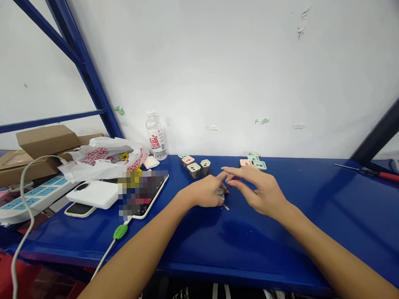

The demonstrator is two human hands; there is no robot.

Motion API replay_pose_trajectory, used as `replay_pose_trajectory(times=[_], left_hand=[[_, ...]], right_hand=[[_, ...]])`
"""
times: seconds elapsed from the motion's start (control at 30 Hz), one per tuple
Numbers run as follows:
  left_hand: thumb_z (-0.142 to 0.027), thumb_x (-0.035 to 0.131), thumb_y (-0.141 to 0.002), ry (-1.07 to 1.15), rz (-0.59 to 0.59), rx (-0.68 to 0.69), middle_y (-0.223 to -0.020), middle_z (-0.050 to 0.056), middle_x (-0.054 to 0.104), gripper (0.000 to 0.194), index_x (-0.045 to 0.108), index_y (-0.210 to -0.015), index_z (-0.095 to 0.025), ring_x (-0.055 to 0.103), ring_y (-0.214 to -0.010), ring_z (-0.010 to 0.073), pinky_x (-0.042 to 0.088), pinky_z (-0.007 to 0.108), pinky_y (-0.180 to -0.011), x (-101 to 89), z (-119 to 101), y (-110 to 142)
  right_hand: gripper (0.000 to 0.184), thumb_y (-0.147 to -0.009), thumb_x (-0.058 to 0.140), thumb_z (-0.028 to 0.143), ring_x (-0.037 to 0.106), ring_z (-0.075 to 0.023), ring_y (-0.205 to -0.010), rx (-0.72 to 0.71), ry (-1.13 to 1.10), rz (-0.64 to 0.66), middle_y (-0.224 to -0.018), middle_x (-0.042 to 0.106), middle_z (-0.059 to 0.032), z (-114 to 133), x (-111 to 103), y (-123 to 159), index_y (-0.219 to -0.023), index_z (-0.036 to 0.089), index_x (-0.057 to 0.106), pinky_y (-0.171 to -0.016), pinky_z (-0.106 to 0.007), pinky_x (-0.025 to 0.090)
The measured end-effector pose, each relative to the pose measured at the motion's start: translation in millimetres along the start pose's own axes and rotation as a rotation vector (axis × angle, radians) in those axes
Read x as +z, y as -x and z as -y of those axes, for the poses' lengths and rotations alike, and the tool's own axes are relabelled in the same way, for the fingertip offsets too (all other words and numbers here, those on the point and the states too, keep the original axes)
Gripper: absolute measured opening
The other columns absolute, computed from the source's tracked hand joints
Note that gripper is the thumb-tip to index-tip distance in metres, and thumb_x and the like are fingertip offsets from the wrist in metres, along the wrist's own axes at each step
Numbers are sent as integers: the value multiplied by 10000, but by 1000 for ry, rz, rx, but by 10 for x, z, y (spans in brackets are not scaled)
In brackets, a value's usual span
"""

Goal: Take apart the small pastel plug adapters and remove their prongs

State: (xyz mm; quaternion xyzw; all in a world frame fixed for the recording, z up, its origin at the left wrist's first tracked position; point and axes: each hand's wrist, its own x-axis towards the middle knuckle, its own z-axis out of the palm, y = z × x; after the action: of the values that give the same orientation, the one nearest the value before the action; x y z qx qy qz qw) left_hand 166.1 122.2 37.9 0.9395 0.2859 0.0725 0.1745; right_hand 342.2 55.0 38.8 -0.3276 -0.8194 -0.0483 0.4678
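My left hand [209,190] is closed around a small grey part [220,194], with a narrow pale strip [226,207] sticking out below the fingers. Most of the part is hidden by the hand. Close beside it, my right hand [258,186] has thumb and forefinger pinched together; a thin dark line shows near the tips, too fine to name. Behind my left hand stand several small boxy pieces with pastel tops, among them a cream one [193,168] and a pink one [188,160]. More lie behind my right hand, including a green one [260,165].
A phone [152,194], a white power bank [93,193], a power strip [34,199], a plastic bag [98,157] and a cardboard box [47,139] crowd the left. A bottle [156,138] stands by the wall. A red-handled screwdriver [390,176] lies right on the blue table [249,252].
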Motion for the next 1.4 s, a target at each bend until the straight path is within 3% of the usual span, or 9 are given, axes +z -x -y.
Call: replay_pose_trajectory(times=[0.17, 0.33, 0.53, 0.7, 1.07, 1.4], left_hand=[[-166, 582, -699, 21, 11, 35, -1001, 39, 670, 495, 425, -1168, -176, 642, -865, 192, 471, 258, -748, -13, 11, 2], [-134, 553, -711, -35, 67, 36, -989, 10, 666, 411, 526, -1114, -216, 620, -868, 167, 446, 232, -722, -84, 43, 20], [-193, 610, -688, -68, 103, -30, -927, 6, 678, 266, 639, -952, -209, 614, -810, 162, 433, 229, -698, -156, 87, 47], [-244, 612, -716, -51, 142, -36, -822, -5, 692, 122, 670, -810, -192, 606, -715, 137, 418, 216, -642, -187, 80, 61], [-345, 676, -722, -37, 136, -19, -854, 4, 699, 202, 722, -862, -207, 619, -761, 146, 430, 212, -687, -152, 57, 48], [-363, 665, -762, -45, 42, 49, -935, 17, 664, 219, 722, -917, -220, 607, -835, 152, 432, 220, -766, -24, 78, -21]], right_hand=[[341, -913, 523, 189, 632, -173, -775, 38, -6, -44, -883, 708, -23, -7, 7, -1, -1238, 269, 584, -768, -349, 506], [287, -920, 515, 226, 636, -147, -726, 224, -131, -173, -854, 669, -32, -45, -13, -1, -1193, 216, 603, -682, -288, 532], [279, -922, 502, 266, 634, -156, -713, 263, -121, 47, -819, 675, -34, -57, 31, 14, -1170, 200, 612, -639, -273, 522], [275, -927, 491, 265, 639, -159, -723, 276, -129, 104, -831, 681, -36, -56, 60, 23, -1172, 210, 605, -652, -274, 521], [270, -918, 517, 297, 637, -162, -715, 300, -77, -3, -820, 685, -35, -73, -9, -5, -1148, 203, 622, -653, -285, 520], [266, -914, 535, 315, 651, -163, -716, 313, -96, -88, -802, 675, -33, -88, -39, 0, -1140, 209, 627, -666, -288, 540]])
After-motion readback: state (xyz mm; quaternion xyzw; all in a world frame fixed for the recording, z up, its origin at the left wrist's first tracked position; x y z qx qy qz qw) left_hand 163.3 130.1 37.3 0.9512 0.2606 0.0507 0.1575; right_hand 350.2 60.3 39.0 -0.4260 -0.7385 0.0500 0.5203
